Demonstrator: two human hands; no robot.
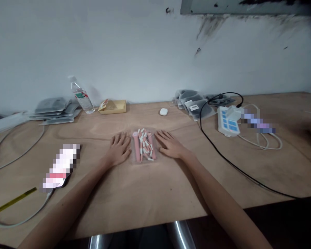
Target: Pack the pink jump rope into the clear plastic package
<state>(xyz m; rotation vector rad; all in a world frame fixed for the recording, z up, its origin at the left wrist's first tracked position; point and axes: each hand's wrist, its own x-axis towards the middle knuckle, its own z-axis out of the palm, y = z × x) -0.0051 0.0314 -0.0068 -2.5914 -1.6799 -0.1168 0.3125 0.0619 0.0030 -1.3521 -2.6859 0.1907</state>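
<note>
Flat on the wooden table lies a clear plastic bag holding pink strips and several small pink-and-white pieces, whose exact kind I cannot make out. My left hand rests palm down at the bag's left edge, fingers stretched out and holding nothing. On the other side, my right hand lies flat with its fingers spread, close to the bag's right edge. Both hands are open, and the bag sits between them.
A phone with a charging cable lies at left, near yellow tape. Behind stand a water bottle, a small box, a white case and grey packets. A power strip and black cable occupy the right.
</note>
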